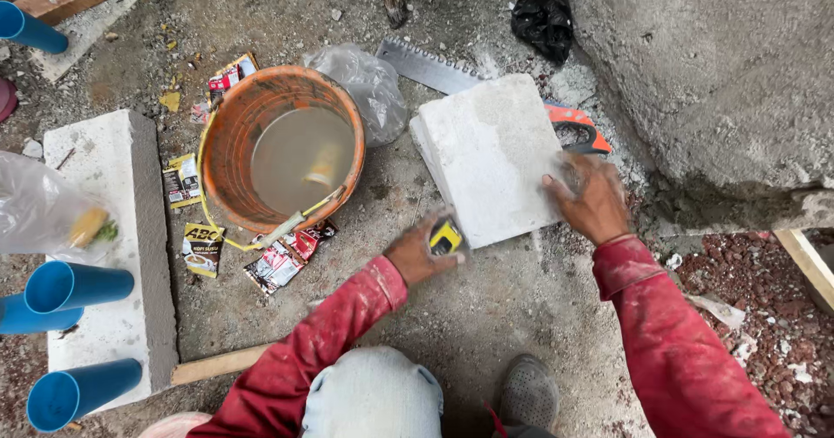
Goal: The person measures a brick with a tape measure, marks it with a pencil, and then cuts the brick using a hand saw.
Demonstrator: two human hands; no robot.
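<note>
Hiding most of a saw (434, 66), the pale block (491, 155) lies flat on gritty concrete; only the toothed blade and orange handle show. My left hand (417, 251) grips a yellow tape measure (446, 237) at the block's near corner, blurred. My right hand (592, 199) presses flat, fingers spread, on the block's right edge. A rough wall (721, 73) crowds that side. An orange bucket (228, 155) of murky water stands left, with bare floor between.
</note>
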